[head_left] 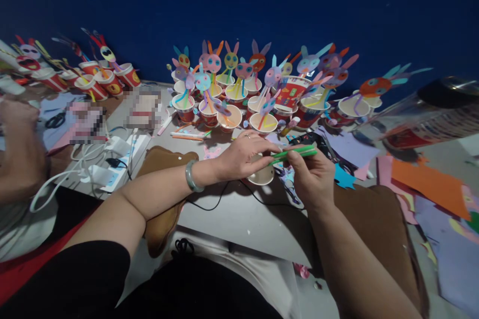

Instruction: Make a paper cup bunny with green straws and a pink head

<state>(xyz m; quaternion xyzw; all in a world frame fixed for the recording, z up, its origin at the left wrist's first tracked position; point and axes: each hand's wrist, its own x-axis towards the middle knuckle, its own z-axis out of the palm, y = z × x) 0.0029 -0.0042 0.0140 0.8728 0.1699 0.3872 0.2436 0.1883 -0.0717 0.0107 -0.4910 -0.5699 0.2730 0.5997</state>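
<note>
Both hands meet over a paper cup (pixel 263 177) that stands on the table in front of me. My right hand (pixel 315 177) pinches a green straw (pixel 299 151) between thumb and fingers; it looks doubled or split lengthwise. At the straw's left end, the thumb and fingertips of my left hand (pixel 241 154) close on it too. A jade-coloured bangle (pixel 193 176) circles my left wrist. The cup is partly hidden by my hands. Beside it, under my right hand, lie patterned paper scraps (pixel 289 182).
Behind my hands stand several cups with paper rabbit heads on straws (pixel 202 82). At right are a clear bottle (pixel 430 114) and coloured paper sheets (pixel 430 179). Brown cushions (pixel 368 229) lie by my forearms. A power strip (pixel 121 164) with cables and another person's arm (pixel 22 149) are left.
</note>
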